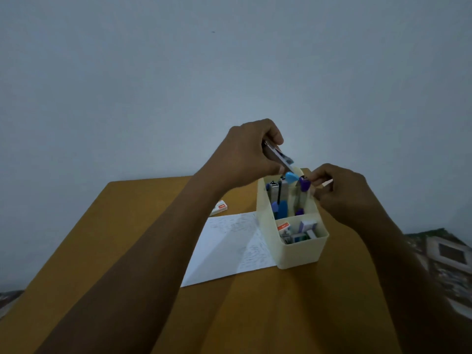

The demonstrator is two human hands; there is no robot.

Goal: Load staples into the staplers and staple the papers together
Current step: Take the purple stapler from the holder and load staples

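- We see the left hand (245, 152) raised above the organiser (301, 254). Its fingers are curled tight round an opened stapler (279, 155) whose metal magazine shows.
- The stapler's long axis slopes down and to the right, so its lower end points toward the right hand (342, 192).
- The right hand's fingers pinch a small pale strip (327, 182). We take it for staples, though it is too small to be sure.
- The strip lies just right of the stapler's lower end. A purple stapler (304, 183) stands in the organiser's rear compartment between them.
- We judge that the right hand must bring the strip leftward and line it up along the magazine.
- The papers (229, 246) lie flat on the tabletop (127, 238), left of the organiser.
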